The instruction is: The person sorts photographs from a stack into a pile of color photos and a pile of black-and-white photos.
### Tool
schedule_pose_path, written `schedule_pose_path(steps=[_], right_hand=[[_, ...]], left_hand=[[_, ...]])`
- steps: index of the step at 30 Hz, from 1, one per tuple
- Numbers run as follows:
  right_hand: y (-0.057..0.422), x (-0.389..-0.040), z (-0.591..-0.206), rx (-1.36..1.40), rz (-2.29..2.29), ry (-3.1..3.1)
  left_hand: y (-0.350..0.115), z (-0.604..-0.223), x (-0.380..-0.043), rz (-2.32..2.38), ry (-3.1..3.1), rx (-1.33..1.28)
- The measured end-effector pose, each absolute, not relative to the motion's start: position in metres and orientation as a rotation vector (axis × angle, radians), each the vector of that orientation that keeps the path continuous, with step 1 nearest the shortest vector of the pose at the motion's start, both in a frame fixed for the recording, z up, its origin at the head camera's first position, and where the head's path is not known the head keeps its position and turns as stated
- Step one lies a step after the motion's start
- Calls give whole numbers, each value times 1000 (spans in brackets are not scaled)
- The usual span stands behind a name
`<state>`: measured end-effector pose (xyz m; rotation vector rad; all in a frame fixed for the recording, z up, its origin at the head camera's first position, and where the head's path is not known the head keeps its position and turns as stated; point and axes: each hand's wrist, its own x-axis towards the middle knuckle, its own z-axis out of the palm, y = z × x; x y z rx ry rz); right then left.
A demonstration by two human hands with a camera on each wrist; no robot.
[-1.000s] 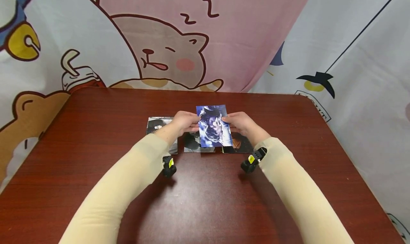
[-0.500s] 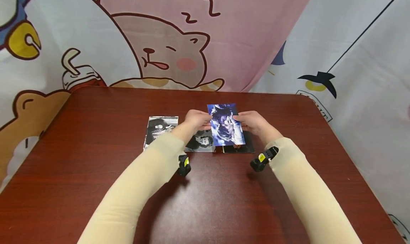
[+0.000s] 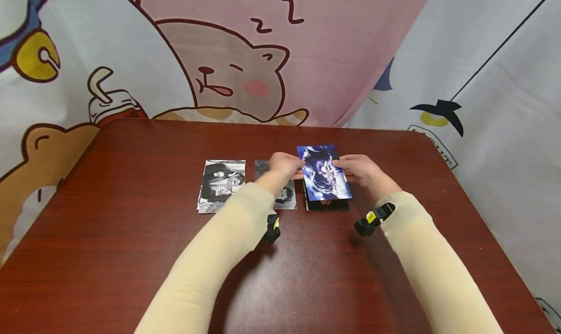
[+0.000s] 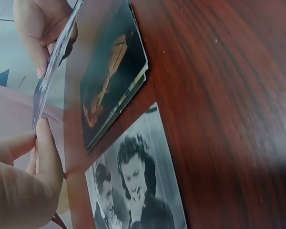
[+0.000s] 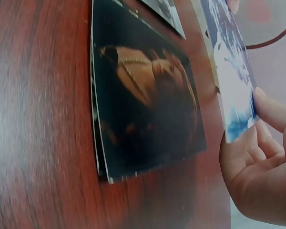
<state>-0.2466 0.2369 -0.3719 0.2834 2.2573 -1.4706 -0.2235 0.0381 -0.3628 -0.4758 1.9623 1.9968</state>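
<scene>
A blue-and-white photo card (image 3: pixel 325 173) is held up above the table between both hands. My left hand (image 3: pixel 284 166) pinches its left edge between thumb and fingers, while my right hand (image 3: pixel 363 169) pinches the right edge. Beneath it lies a stack of dark photo cards (image 5: pixel 148 105), the top one showing a figure in orange tones; the wrist views show a gap between the held card and this stack. Beside that stack is a black-and-white photo card (image 4: pixel 136 183), partly covered by the left hand in the head view. Farther left sits another stack of black-and-white photo cards (image 3: pixel 219 185).
The three groups lie in a row on a reddish-brown wooden table (image 3: pixel 131 217). Behind the table hangs a cloth (image 3: pixel 333 42) printed with cartoon animals. Each wrist carries a black strap-on camera (image 3: pixel 370 220).
Both hands have carried the blue-and-white photo card rightward, from above the middle photo to above the dark stack. The left black-and-white stack has come out from behind the left arm.
</scene>
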Motion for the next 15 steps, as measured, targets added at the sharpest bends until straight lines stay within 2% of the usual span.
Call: schedule_pose_path(steps=[3, 7, 10, 14, 15], right_hand=[[245, -247, -372, 289, -1482, 2251], [253, -247, -373, 297, -1461, 2268], [260, -247, -373, 313, -1447, 2279], [267, -246, -374, 333, -1445, 2282], [269, -246, -374, 338, -1441, 2284]], left_hand=[[49, -371, -234, 1994, 1959, -500], [65, -421, -268, 2077, 1942, -423], [74, -424, -269, 2066, 1969, -392], [75, -379, -240, 1977, 2008, -462], [77, -380, -240, 1977, 2003, -469]])
